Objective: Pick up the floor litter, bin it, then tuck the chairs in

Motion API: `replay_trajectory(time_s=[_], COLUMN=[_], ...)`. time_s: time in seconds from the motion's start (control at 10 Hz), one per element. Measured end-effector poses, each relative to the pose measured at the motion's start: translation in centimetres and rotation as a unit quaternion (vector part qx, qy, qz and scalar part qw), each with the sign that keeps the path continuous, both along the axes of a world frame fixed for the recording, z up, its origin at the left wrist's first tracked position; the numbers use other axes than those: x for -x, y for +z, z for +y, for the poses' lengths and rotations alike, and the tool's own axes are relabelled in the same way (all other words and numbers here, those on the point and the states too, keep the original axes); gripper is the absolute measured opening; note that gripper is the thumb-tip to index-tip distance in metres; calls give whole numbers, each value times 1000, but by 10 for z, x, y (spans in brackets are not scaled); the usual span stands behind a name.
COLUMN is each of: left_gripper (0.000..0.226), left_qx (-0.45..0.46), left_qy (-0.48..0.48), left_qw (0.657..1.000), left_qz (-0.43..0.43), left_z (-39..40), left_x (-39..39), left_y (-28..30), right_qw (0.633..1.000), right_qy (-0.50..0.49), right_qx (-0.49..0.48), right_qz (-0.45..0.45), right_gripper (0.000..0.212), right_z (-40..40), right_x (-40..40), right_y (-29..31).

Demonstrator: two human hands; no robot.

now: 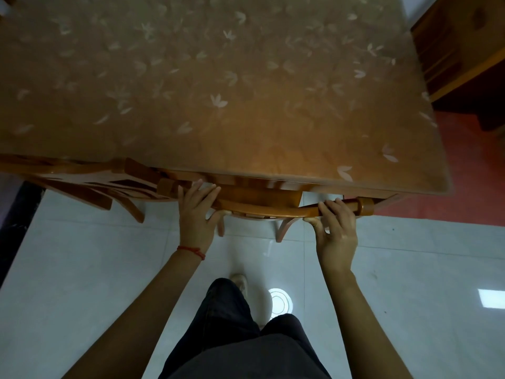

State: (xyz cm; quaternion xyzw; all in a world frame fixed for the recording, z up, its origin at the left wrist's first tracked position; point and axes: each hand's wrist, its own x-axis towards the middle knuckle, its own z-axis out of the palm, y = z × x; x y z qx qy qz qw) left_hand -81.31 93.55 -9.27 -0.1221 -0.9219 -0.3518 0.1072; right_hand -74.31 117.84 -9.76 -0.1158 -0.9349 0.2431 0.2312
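Note:
A wooden chair (262,207) stands directly in front of me, its curved top rail close against the edge of the table (218,91). My left hand (195,214) grips the left end of the rail, fingers over the top and thumb beneath. My right hand (337,228) grips the right end of the rail the same way. The chair's seat is hidden under the table; only two back legs show below the rail. No litter or bin is in view.
A second wooden chair (90,184) sits at the table to the left, its back beside my left hand. A wooden cabinet (461,47) stands at the far right on a red floor strip. Pale floor tiles (82,283) and my legs fill the foreground.

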Motion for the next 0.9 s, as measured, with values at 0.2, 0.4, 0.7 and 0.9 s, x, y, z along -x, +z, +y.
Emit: replay_trajectory(time_s=[0.2, 0.4, 0.7, 0.9], left_gripper=[45, 46, 44, 52], left_qx=[9, 19, 52, 89], left_qy=[-5, -6, -18, -33], left_qw=[1000, 1000, 998, 995], left_qz=[6, -8, -42, -29], left_z=[2, -1, -4, -14], left_x=[-1, -1, -13, -45], left_y=[-1, -2, 4, 1], right_qw=[1000, 1000, 994, 993], right_qy=[-5, 1, -3, 25], right_qx=[9, -13, -26, -44], right_qz=[-7, -23, -109, -106], right_gripper=[34, 36, 45, 51], right_z=[0, -1, -11, -10], right_x=[-2, -2, -11, -37], right_y=[2, 4, 15, 18])
